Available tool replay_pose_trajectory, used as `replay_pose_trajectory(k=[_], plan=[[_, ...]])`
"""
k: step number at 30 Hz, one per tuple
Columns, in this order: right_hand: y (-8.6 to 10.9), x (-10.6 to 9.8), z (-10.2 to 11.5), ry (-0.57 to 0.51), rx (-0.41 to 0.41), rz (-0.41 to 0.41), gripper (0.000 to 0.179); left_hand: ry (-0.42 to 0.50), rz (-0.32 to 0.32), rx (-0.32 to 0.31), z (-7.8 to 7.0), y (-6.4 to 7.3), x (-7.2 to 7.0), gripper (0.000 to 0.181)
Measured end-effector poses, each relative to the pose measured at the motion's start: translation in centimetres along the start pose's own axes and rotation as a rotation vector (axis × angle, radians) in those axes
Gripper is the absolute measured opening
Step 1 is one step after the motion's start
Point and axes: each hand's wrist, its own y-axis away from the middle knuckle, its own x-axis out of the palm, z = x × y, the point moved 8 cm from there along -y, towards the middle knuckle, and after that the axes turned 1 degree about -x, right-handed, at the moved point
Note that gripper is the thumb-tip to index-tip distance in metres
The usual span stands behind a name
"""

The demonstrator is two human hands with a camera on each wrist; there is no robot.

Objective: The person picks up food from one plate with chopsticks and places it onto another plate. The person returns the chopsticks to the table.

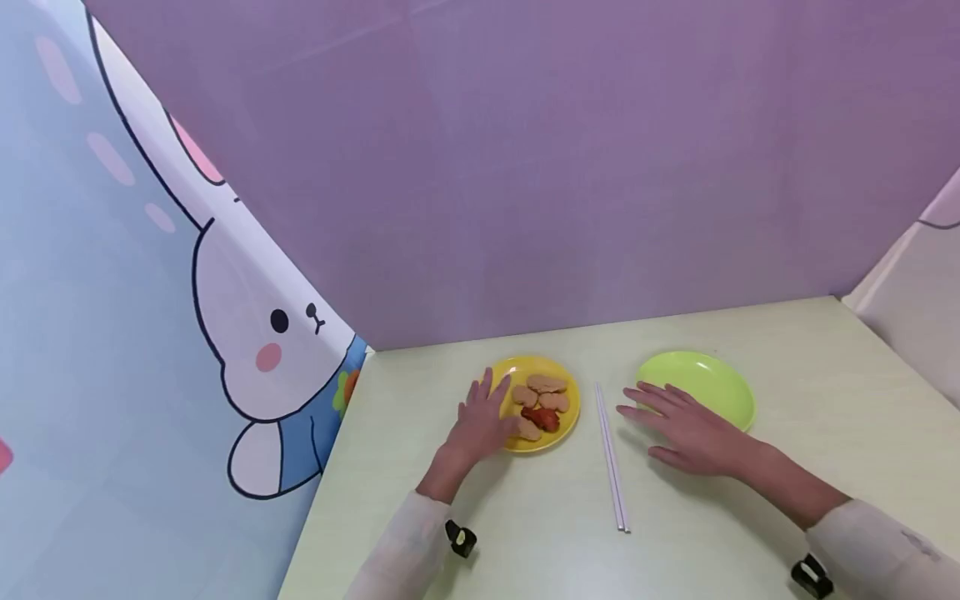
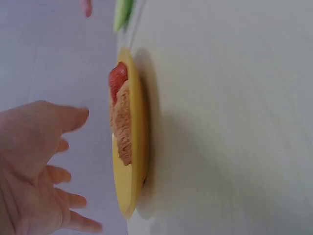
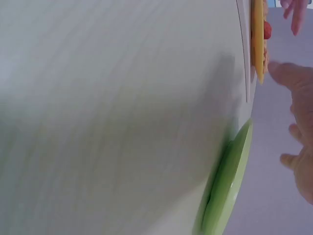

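Note:
My left hand [image 1: 483, 421] hovers over the left side of a yellow plate [image 1: 572, 408], fingers spread, holding nothing. On that plate lie several tan, nugget-like food pieces [image 1: 546, 383] and a glossy red-brown piece [image 1: 542, 418] that looks like a small chicken wing. In the left wrist view, a gap separates the hand [image 2: 39, 171] from the plate's rim. My right hand [image 1: 693, 433], also spread and holding nothing, is above the table near the front left of a green plate [image 1: 712, 385]. Between the two plates lies a pair of pale chopsticks [image 1: 611, 458], nearest to the right hand's fingertips.
The pale wood-grain table [image 1: 540, 533] ends at a purple wall [image 1: 570, 167] behind the plates. A blue panel with a cartoon rabbit [image 1: 262, 333] stands on the left, a pale panel [image 1: 915, 308] on the right. Dark devices [image 1: 461, 539] are strapped at both wrists.

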Motion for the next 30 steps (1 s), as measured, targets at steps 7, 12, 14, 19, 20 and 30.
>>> replay_pose_trajectory(k=[7, 12, 14, 19, 20, 30], plan=[[-1.1, -0.5, 1.7, -0.043, -0.132, -0.054, 0.052, 0.072, -0.063, -0.182, 2.6, -1.1, -1.3, 0.061], [-1.5, 0.1, 3.2, -0.079, -0.245, -0.042, 0.045, 0.119, -0.101, -0.229, 4.0, -1.6, -2.0, 0.055], [-1.7, 0.5, 3.7, -0.094, -0.28, -0.034, 0.043, 0.152, -0.116, -0.254, 4.6, -1.7, -2.2, 0.054], [-2.0, 1.4, 4.7, -0.125, -0.316, 0.001, 0.038, 0.166, -0.1, -0.297, 5.7, -1.9, -2.0, 0.053], [-2.1, 1.6, 4.8, -0.128, -0.315, 0.016, 0.037, 0.163, -0.092, -0.299, 5.9, -2.0, -1.9, 0.053], [-2.6, 2.8, 5.8, -0.139, -0.33, 0.102, 0.029, 0.174, -0.01, -0.327, 7.1, -3.0, -0.6, 0.055]])
